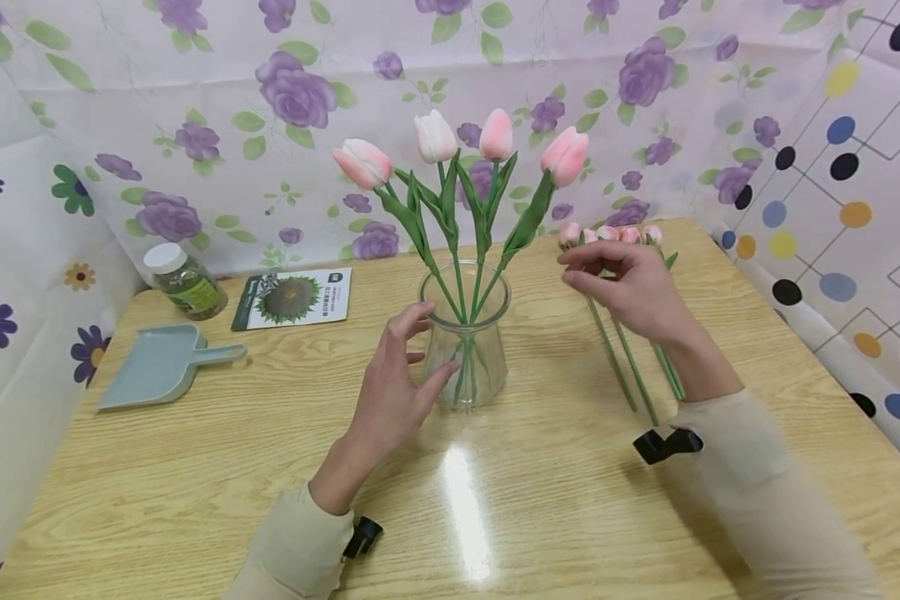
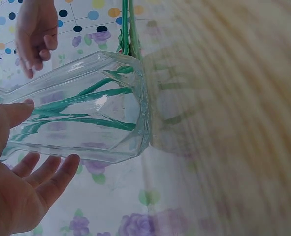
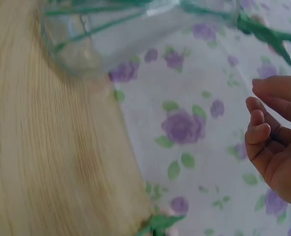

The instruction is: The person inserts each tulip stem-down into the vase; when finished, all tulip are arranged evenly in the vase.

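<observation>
A clear glass vase (image 1: 465,367) stands upright on the table, holding several pink and white tulips (image 1: 497,135) with green stems. At its left side is my left hand (image 1: 393,387), thumb in front of the glass and fingers spread loosely beside it. In the left wrist view, the finger tips (image 2: 74,162) lie along the glass edge; whether they touch it I cannot tell. My right hand (image 1: 633,287) is raised to the right of the vase with nothing in it, its fingers loosely bent. Beneath it, more pink tulips (image 1: 630,367) lie on the table, partly hidden by that hand.
To the left lies a pale blue dustpan (image 1: 153,367). Behind it are a jar with a white lid (image 1: 187,283) and a seed packet with a sunflower picture (image 1: 294,298). Flower-patterned cloth (image 1: 300,92) covers the wall behind the wooden table (image 1: 270,442).
</observation>
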Demonstrator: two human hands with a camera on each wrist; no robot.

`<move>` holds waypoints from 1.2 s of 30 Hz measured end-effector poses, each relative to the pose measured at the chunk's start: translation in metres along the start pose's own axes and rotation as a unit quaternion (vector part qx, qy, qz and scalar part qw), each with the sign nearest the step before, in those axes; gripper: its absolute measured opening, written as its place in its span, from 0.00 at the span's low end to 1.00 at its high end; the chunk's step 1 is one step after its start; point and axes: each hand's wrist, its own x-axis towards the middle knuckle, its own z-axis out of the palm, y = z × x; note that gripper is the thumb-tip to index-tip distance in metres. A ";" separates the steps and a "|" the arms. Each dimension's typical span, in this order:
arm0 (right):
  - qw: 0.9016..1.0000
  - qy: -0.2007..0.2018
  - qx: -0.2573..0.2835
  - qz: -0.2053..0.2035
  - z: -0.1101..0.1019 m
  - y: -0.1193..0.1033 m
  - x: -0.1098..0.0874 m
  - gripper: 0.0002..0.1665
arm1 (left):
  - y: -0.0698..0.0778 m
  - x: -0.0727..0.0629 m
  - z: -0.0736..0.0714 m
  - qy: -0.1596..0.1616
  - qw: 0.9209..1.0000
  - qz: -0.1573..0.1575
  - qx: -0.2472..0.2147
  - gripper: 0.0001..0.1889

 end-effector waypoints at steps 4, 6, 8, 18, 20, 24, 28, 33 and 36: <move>0.998 0.017 -0.029 0.053 -0.017 0.019 0.002 0.13 | 0.000 0.000 0.000 0.001 1.000 -0.002 0.001 0.44; 0.996 0.016 -0.037 0.080 -0.023 0.028 0.003 0.14 | 0.000 0.001 0.000 0.002 1.000 -0.001 0.002 0.43; 0.994 0.013 -0.044 0.102 -0.027 0.036 0.003 0.15 | 0.000 0.001 0.000 0.003 1.000 0.000 0.001 0.43; 0.983 -0.025 -0.063 0.172 -0.033 0.075 0.005 0.21 | -0.001 0.002 0.000 0.001 1.000 0.000 -0.005 0.43; 0.981 -0.034 -0.082 0.170 -0.032 0.080 0.005 0.21 | -0.001 0.002 0.001 0.001 1.000 0.000 -0.004 0.43; 0.976 -0.061 -0.127 0.168 -0.030 0.086 0.004 0.20 | 0.000 0.002 0.001 0.001 1.000 0.001 -0.003 0.43; 0.970 -0.090 -0.154 0.168 -0.028 0.091 0.004 0.20 | 0.000 0.001 0.001 -0.001 1.000 -0.001 -0.002 0.44; 0.964 -0.104 -0.179 0.169 -0.025 0.093 0.004 0.20 | 0.001 0.001 0.000 -0.004 1.000 -0.003 -0.004 0.43; 0.961 -0.108 -0.196 0.165 -0.023 0.092 0.007 0.19 | 0.001 0.000 0.000 -0.003 1.000 -0.006 -0.005 0.44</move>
